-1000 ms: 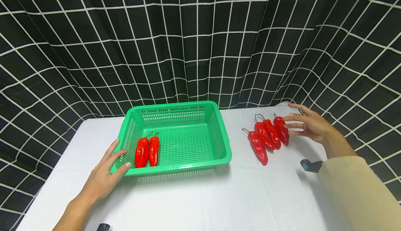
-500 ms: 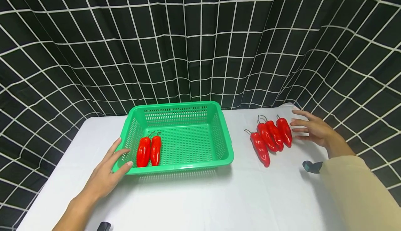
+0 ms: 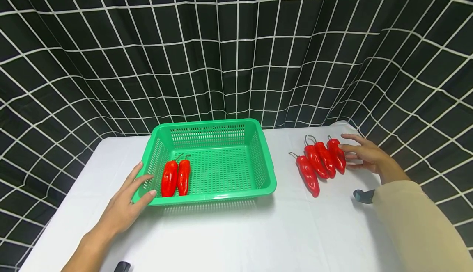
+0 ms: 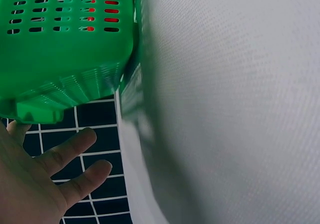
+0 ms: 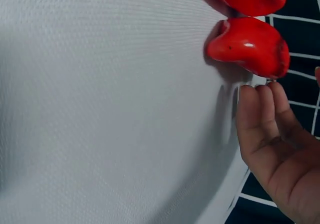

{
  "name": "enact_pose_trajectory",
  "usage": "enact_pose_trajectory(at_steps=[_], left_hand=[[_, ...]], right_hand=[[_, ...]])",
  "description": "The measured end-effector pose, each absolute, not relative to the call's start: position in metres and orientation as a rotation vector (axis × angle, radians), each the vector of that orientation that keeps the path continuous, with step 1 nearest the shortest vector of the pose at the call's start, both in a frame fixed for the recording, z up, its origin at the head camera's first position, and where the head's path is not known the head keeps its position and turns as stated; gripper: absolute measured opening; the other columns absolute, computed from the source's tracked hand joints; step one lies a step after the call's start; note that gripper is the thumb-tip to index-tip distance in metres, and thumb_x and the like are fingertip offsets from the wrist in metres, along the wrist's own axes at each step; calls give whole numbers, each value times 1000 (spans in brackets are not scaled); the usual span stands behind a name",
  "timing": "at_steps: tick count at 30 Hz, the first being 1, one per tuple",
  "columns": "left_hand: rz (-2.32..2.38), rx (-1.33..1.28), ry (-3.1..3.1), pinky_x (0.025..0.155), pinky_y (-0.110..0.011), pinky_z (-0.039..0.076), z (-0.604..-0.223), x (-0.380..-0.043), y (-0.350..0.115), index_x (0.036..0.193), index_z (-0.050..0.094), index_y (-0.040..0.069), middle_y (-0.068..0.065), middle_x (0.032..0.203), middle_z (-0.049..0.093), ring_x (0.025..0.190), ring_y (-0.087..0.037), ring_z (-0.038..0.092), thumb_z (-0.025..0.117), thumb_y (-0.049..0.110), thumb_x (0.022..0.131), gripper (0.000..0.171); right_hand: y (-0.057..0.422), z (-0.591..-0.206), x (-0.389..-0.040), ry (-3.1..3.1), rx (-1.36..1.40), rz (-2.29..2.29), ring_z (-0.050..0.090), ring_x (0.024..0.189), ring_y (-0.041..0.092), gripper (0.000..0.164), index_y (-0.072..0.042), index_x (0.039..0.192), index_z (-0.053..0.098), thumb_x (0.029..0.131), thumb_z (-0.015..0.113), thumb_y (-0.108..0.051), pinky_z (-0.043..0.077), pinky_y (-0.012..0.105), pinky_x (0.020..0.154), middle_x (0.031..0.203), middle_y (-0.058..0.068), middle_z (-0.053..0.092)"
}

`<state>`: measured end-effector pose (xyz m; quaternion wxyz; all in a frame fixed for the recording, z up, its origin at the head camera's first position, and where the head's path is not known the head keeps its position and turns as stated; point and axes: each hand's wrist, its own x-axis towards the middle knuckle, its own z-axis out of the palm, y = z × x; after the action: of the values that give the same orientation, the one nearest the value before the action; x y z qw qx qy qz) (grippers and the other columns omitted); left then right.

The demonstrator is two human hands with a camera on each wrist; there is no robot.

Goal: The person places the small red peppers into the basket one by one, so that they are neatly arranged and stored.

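Note:
My left hand point(image 3: 122, 206) rests with spread fingers at the left front corner of a green plastic basket point(image 3: 221, 197). In the left wrist view, that hand point(image 4: 50, 179) lies beside the basket's wall point(image 4: 65, 49). Two red peppers, one on the left point(image 3: 169, 178) and one on the right point(image 3: 183, 177), lie inside the basket. My right hand point(image 3: 369, 153) hovers at the rightmost loose red pepper point(image 3: 335, 157), fingertips slightly over its edge. From the right wrist, the fingers point(image 5: 248, 104) appear just beside this pepper point(image 5: 255, 46); contact is unclear.
Several red peppers lie in a row on the white table point(image 3: 281, 231), the leftmost one point(image 3: 308, 176) a little apart. A black cloth with white grid lines point(image 3: 236, 50) hangs behind the table and along both sides. A dark device point(image 3: 363, 196) sticks out from the right sleeve.
My right hand drew slightly away from the rightmost pepper, then came back left to it, fingertips lower now. The view shifted a little. The left hand stayed at the basket corner.

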<state>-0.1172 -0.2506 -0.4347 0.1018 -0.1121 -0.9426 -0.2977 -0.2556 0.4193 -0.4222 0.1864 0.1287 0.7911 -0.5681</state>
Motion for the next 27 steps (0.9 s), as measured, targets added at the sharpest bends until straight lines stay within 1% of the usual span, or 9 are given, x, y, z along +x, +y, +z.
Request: enact_pose_trajectory(at_steps=[1,5,10,12,16,20,24,27], left_hand=[[-878,-330,-2784,85,-70,36,-435,-117,-251,133,55,15,1,159,17,130,-43,37,59,36,95,43],[-881,-327,-2778,85,-70,36,-435,-117,-250,133,55,15,1,159,17,130,-43,37,59,36,95,43],[-881,-329,-2770,86,-69,37,-436,-117,-250,132,56,14,1,158,18,130,-42,38,60,35,95,43],[-879,-329,-2768,86,-69,37,-437,-117,-250,132,56,15,1,158,18,130,-42,37,60,35,95,43],[-876,-325,-2769,86,-70,36,-437,-117,-250,132,55,15,1,158,18,130,-42,37,60,35,95,43],[-875,-322,-2770,86,-70,36,-437,-117,-250,132,55,14,1,159,18,130,-42,37,60,35,95,43],[-877,-322,-2766,86,-69,37,-437,-117,-250,132,56,14,0,158,18,129,-42,38,60,34,95,43],[-880,-320,-2765,86,-69,37,-436,-117,-249,132,56,14,0,158,19,129,-42,39,60,34,95,43]], right_hand=[[419,-423,-257,2233,361,-1584,42,125,44,92,-18,156,6,91,68,-37,49,51,88,152,27,21],[416,-428,-261,2276,363,-1508,48,121,44,96,-16,156,3,89,69,-37,51,51,85,150,30,23],[413,-433,-265,2330,393,-1425,51,115,45,101,-19,156,-1,87,71,-39,53,49,80,146,32,25],[412,-434,-267,2351,403,-1393,50,115,46,103,-20,155,-2,86,72,-39,54,48,79,145,33,25],[410,-438,-271,2390,422,-1340,42,118,49,106,-19,155,-1,84,75,-38,55,47,77,143,33,23],[409,-441,-273,2446,437,-1274,38,120,51,106,-13,155,2,82,76,-35,56,45,74,142,35,21],[409,-443,-274,2469,463,-1249,44,114,48,103,-9,155,4,83,75,-33,56,44,73,141,36,23],[412,-443,-274,2456,497,-1262,50,108,44,99,-10,155,5,85,73,-30,56,43,73,139,35,26]])
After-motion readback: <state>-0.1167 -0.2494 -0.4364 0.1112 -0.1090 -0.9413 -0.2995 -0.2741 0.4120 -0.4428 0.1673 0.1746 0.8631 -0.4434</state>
